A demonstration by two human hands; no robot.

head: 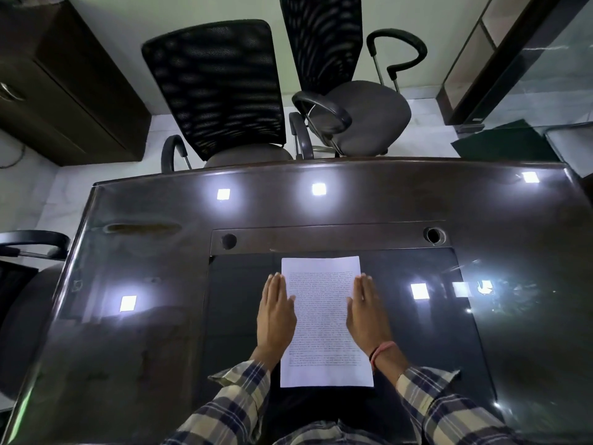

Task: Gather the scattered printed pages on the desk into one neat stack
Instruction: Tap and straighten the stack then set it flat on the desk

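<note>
A white stack of printed pages lies squared up on the dark glass desk, in front of me at the middle. My left hand lies flat with straight fingers along the stack's left edge. My right hand lies flat the same way along the right edge, with a red thread on its wrist. Both hands touch the paper's sides. I see no other loose pages on the desk.
Two black mesh office chairs stand behind the desk's far edge. A third chair is at the left. Two round cable holes sit beyond the stack. A dark cabinet stands far left.
</note>
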